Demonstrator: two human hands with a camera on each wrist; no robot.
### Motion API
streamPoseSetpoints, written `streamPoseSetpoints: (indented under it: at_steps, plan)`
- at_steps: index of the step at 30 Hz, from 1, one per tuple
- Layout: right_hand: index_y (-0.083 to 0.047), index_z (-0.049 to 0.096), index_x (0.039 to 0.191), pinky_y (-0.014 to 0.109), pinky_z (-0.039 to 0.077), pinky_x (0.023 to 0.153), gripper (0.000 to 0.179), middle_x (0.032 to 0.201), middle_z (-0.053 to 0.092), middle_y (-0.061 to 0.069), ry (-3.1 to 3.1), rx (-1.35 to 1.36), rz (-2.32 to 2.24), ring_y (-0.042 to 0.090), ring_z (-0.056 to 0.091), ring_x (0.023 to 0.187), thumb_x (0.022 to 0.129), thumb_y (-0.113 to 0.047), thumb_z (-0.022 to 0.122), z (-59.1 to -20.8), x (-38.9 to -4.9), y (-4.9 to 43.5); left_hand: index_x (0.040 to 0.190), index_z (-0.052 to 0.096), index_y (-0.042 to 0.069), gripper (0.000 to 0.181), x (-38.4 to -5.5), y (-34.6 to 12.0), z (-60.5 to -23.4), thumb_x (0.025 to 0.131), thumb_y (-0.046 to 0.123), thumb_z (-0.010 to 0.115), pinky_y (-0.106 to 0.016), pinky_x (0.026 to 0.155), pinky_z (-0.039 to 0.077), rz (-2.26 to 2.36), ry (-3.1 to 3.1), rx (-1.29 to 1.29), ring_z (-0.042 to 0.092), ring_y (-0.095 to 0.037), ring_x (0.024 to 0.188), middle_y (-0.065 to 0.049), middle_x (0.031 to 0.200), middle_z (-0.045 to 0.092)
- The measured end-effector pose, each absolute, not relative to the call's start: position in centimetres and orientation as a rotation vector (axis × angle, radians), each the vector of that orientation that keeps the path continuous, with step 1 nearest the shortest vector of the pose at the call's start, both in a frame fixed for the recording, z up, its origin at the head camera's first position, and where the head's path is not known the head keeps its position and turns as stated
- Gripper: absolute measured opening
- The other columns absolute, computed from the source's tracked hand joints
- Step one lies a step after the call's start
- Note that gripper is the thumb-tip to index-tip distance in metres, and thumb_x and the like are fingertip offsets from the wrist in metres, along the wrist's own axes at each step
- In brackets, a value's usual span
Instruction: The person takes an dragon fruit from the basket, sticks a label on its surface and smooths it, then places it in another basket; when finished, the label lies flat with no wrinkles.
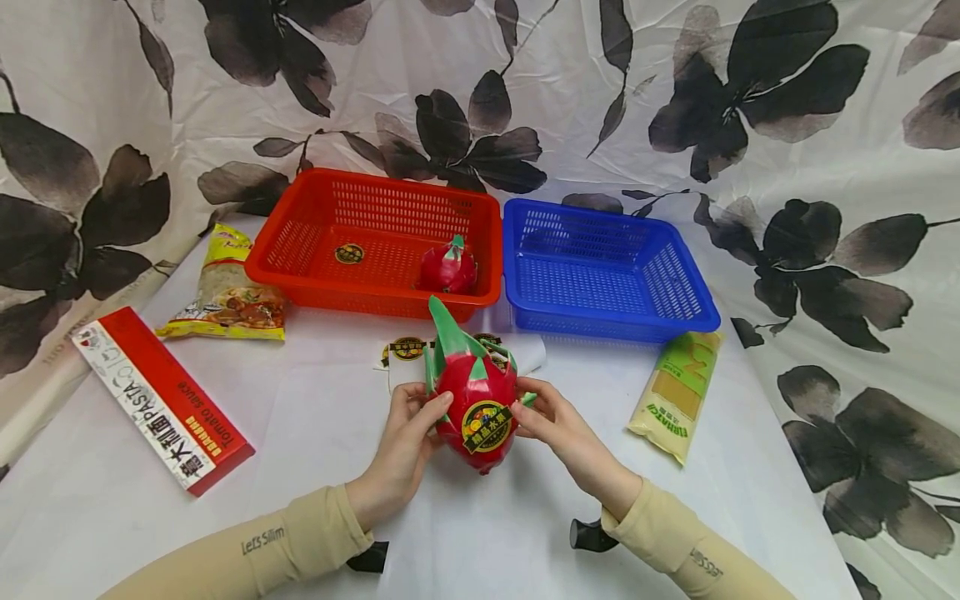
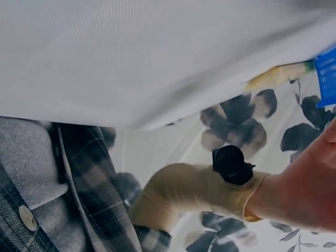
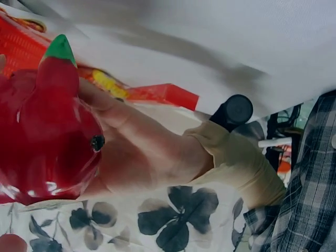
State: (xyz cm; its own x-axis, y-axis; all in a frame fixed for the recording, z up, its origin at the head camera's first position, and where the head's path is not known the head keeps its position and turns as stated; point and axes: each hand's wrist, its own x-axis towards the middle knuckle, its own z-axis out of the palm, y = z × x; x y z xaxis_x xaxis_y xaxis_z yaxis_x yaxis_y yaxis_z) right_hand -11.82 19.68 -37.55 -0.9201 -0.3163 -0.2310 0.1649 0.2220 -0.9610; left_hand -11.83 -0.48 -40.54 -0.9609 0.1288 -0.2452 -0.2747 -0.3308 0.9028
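Note:
A red dragon fruit (image 1: 465, 383) with green leaf tips and a round black-and-gold sticker (image 1: 486, 427) is held between both hands over the near middle of the table. My left hand (image 1: 405, 437) grips its left side, thumb on the front. On the opposite side my right hand (image 1: 555, 425) holds it, with thumb and fingers at the sticker's edge. In the right wrist view the dragon fruit (image 3: 47, 136) fills the left part, the left hand (image 3: 142, 142) behind it. Sticker sheets (image 1: 408, 348) lie on the table behind the fruit, partly hidden by it.
A red basket (image 1: 360, 296) holds another dragon fruit (image 1: 448, 268) and a loose sticker (image 1: 348, 253). Beside it stands a blue basket (image 1: 607, 321). A noodle bag (image 1: 232, 292) and a red pasta box (image 1: 165, 400) lie left; a green-and-yellow packet (image 1: 675, 396) lies right.

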Motion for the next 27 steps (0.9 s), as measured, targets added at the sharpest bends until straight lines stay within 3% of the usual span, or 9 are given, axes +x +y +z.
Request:
streamPoseSetpoints:
  at_steps: [5, 13, 21, 27]
  plan:
    - [-0.005, 0.030, 0.141, 0.048, 0.037, 0.103, 0.071, 0.134, 0.044, 0.019, 2.119, -0.112, -1.722, 0.029, 0.046, 0.120, 0.087, -0.040, 0.059, -37.63, -11.86, 19.46, 0.117, 0.025, 0.009, 0.039, -11.87, -0.58, -40.54, 0.092, 0.024, 0.051, -0.030, 0.082, 0.045, 2.361, 1.650, -0.199, 0.049, -0.020, 0.101, -0.013, 0.119, 0.041]
    - [-0.004, 0.031, 0.141, 0.046, 0.042, 0.097, 0.070, 0.124, 0.045, 0.015, 2.154, -0.085, -1.635, 0.024, 0.052, 0.107, 0.086, -0.036, 0.061, -37.58, -11.92, 18.97, 0.117, 0.028, 0.009, 0.040, -11.80, -0.23, -40.38, 0.091, 0.026, 0.053, -0.032, 0.084, 0.046, 2.323, 1.673, -0.170, 0.051, -0.021, 0.102, -0.015, 0.122, 0.044]
    - [-0.003, 0.037, 0.135, 0.041, 0.046, 0.093, 0.064, 0.119, 0.052, 0.014, 2.149, -0.026, -1.662, 0.021, 0.055, 0.105, 0.086, -0.037, 0.061, -38.01, -12.11, 18.96, 0.127, 0.021, 0.009, 0.051, -11.78, -0.33, -40.39, 0.091, 0.028, 0.052, -0.041, 0.097, 0.042, 2.230, 1.715, -0.048, 0.043, -0.028, 0.118, -0.016, 0.134, 0.035]
    - [0.001, 0.038, 0.132, 0.034, 0.049, 0.089, 0.060, 0.113, 0.057, 0.015, 2.100, -0.005, -1.724, 0.016, 0.059, 0.096, 0.088, -0.036, 0.059, -38.22, -12.11, 18.83, 0.135, 0.017, 0.008, 0.066, -11.50, -0.25, -40.40, 0.086, 0.023, 0.058, -0.046, 0.101, 0.039, 2.166, 1.772, 0.088, 0.036, -0.032, 0.128, -0.014, 0.142, 0.026]
